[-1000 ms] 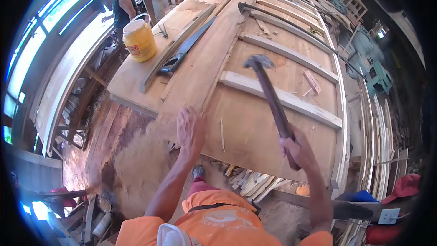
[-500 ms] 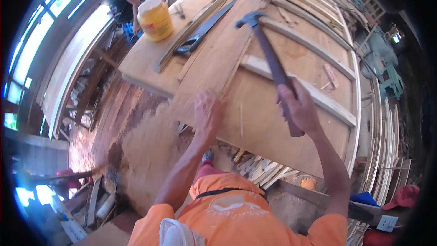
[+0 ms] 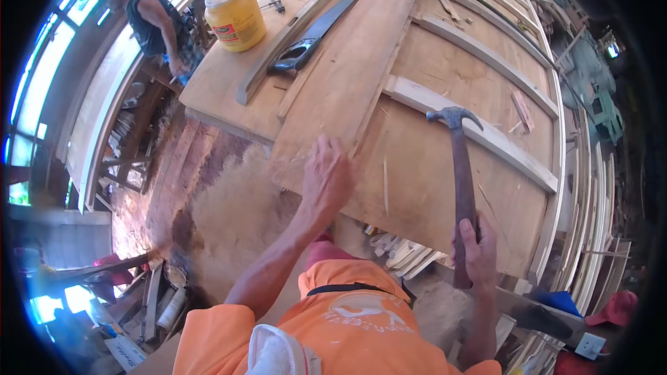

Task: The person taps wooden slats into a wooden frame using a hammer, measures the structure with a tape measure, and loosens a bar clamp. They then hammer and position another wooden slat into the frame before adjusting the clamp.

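My right hand [image 3: 478,253] is closed round the lower handle of a claw hammer [image 3: 463,173]. Its metal head points away from me, over the panel frame and near a pale crosspiece [image 3: 472,128]. My left hand [image 3: 328,173] rests at the near end of a long wooden board [image 3: 347,76], by its right edge. Its fingers are bent and pressed together; whatever they hold, if anything, is hidden. The board lies along the left side of a framed plywood panel [image 3: 431,173] with several crosspieces.
Left of the board lie a handsaw [image 3: 316,31] and a long wooden strip [image 3: 295,38]. A yellow bucket [image 3: 235,17] stands near the table's left edge. Beyond it a person [image 3: 149,21] leans by another bench. Wood strips [image 3: 590,194] stack up at the right.
My right hand has brought the hammer down and toward me, its head lower in view. My left hand stays at the board's end. The other person shows more fully now.
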Motion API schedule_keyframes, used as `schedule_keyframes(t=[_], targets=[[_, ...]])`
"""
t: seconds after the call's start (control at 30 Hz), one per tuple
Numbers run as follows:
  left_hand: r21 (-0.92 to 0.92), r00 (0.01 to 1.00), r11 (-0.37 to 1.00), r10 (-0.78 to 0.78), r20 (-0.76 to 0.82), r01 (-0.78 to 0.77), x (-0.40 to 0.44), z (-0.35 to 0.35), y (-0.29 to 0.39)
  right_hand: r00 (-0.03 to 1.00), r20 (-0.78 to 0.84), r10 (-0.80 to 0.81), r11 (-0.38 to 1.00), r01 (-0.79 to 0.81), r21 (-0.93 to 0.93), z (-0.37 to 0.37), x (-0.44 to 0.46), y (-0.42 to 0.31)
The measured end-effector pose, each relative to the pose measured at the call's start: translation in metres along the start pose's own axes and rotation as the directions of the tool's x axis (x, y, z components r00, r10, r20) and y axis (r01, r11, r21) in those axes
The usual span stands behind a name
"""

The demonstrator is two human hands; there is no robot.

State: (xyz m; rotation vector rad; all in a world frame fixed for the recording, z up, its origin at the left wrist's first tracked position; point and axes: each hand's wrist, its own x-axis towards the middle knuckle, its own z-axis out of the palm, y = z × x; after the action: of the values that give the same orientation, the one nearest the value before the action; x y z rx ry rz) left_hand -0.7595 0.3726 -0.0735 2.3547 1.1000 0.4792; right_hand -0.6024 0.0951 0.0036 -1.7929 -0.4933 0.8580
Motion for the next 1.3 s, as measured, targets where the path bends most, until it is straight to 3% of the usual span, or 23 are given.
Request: schedule_keyframes(t=[0.07, 0.13, 0.17, 0.2, 0.23, 0.27, 0.33, 0.37, 0.5, 0.57, 0.6, 0.8, 0.87, 0.9, 0.97, 1.0, 1.1, 1.17, 1.23, 1.3], targets=[[0.065, 0.991, 0.997, 0.048, -0.127, -0.040, -0.003, 0.019, -0.010, 1.000, -0.002, 0.030, 0.996, -0.030, 0.081, -0.005, -0.011, 0.008], [0.291, 0.993, 0.950, 0.116, 0.012, -0.115, -0.010, 0.038, -0.040, 0.996, -0.056, 0.066, 0.984, -0.056, 0.168, -0.032, -0.037, 0.015], [0.378, 0.943, 0.906, 0.275, -0.186, -0.189, -0.007, 0.066, -0.056, 0.996, -0.077, 0.048, 0.979, -0.032, 0.203, -0.054, -0.050, 0.016], [0.361, 0.886, 0.844, 0.455, -0.090, -0.396, -0.003, 0.067, -0.074, 0.996, -0.085, 0.028, 0.972, -0.008, 0.235, -0.080, -0.064, 0.018], [0.372, 0.959, 0.915, 0.230, -0.163, -0.156, -0.001, 0.066, -0.028, 0.980, -0.197, 0.037, 0.964, 0.017, 0.265, -0.109, -0.080, 0.022], [0.378, 0.967, 0.917, -0.028, -0.252, 0.125, -0.003, 0.052, 0.014, 0.961, -0.275, 0.038, 0.956, 0.045, 0.289, -0.134, -0.092, 0.027], [0.402, 0.971, 0.905, -0.042, -0.234, 0.137, -0.008, 0.045, 0.041, 0.899, -0.439, -0.009, 0.972, 0.112, 0.209, -0.199, -0.113, 0.031], [0.431, 0.971, 0.886, -0.078, -0.226, 0.172, -0.011, 0.041, 0.046, 0.838, -0.545, 0.009, 0.995, 0.047, 0.089, -0.237, -0.123, 0.036], [0.447, 0.964, 0.874, -0.085, -0.251, 0.193, -0.015, 0.043, 0.058, 0.828, -0.559, -0.028, 0.996, 0.073, 0.059, -0.389, -0.136, 0.090], [0.445, 0.955, 0.872, -0.076, -0.286, 0.203, -0.010, 0.054, 0.047, 0.822, -0.567, 0.060, 0.995, -0.002, 0.102, -0.442, -0.133, 0.123], [0.448, 0.951, 0.869, -0.073, -0.300, 0.208, -0.011, 0.053, 0.052, 0.855, -0.508, 0.104, 0.977, 0.008, 0.214, -0.465, -0.129, 0.147], [0.613, 0.970, 0.777, 0.011, -0.242, 0.144, 0.006, 0.065, 0.017, 0.881, -0.462, 0.100, 0.950, 0.053, 0.307, -0.489, -0.112, 0.180], [0.632, 0.994, 0.772, 0.012, -0.110, 0.061, 0.002, 0.057, 0.030, 0.866, -0.493, 0.086, 0.955, 0.070, 0.289, -0.490, -0.105, 0.177], [0.636, 0.993, 0.769, 0.006, -0.116, 0.070, 0.005, 0.060, 0.024, 0.871, -0.485, 0.084, 0.954, 0.070, 0.291, -0.487, -0.103, 0.176], [0.504, 0.930, 0.805, -0.151, -0.334, 0.312, 0.018, 0.074, 0.007, 0.946, -0.198, 0.256, 0.931, -0.186, 0.313, -0.470, -0.106, 0.164], [0.503, 0.928, 0.804, -0.152, -0.341, 0.317, 0.022, 0.076, 0.007, 0.930, -0.279, 0.240, 0.952, -0.168, 0.257, -0.454, -0.112, 0.147], [0.522, 0.936, 0.797, -0.148, -0.319, 0.303, 0.023, 0.076, 0.001, 0.952, -0.196, 0.234, 0.941, -0.172, 0.290, -0.465, -0.109, 0.161], [0.579, 0.984, 0.800, -0.079, -0.158, 0.158, 0.017, 0.066, 0.005, 0.953, -0.202, 0.225, 0.946, -0.164, 0.280, -0.469, -0.107, 0.170], [0.519, 0.960, 0.815, -0.157, -0.233, 0.259, 0.014, 0.064, 0.019, 0.952, -0.220, 0.213, 0.952, -0.152, 0.265, -0.480, -0.105, 0.175], [0.453, 0.929, 0.822, -0.231, -0.289, 0.345, 0.018, 0.069, 0.016, 0.871, -0.458, 0.179, 0.959, -0.051, 0.279, -0.492, -0.107, 0.179]])
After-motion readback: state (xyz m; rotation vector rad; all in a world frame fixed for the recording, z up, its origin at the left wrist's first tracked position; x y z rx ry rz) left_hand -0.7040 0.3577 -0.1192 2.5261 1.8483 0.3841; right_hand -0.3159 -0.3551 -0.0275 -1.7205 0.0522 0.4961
